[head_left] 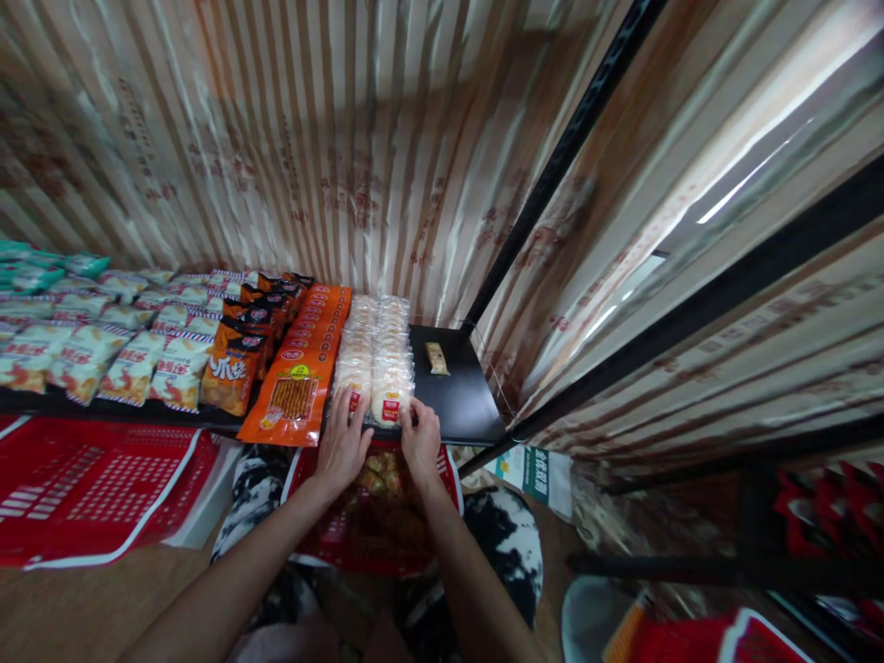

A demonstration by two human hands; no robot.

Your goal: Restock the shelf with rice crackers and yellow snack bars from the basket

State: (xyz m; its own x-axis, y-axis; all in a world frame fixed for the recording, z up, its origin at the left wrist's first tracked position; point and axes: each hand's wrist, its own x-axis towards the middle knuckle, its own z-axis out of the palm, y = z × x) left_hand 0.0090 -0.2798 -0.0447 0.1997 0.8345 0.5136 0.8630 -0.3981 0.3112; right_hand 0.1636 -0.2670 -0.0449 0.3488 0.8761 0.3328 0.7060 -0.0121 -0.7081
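Two rows of clear packets of pale round rice crackers (377, 354) lie on a black shelf (466, 401). My left hand (343, 442) rests with spread fingers on the front packet of the left row. My right hand (420, 437) touches the front packet of the right row, fingertips at its red label (390, 408). Neither hand clearly grips a packet. Left of the crackers lies a row of orange packets (304, 373) of stick snacks. One small yellowish packet (436, 358) lies alone on the bare right part of the shelf.
Below my hands stands a red basket (387, 529) holding more packets. Further left on the shelf are orange-brown bags (235, 368), white bags (131, 364) and teal ones (31, 267). A red basket (97, 488) lies at lower left. Striped wall panels rise behind; a black post (552, 175) runs up at right.
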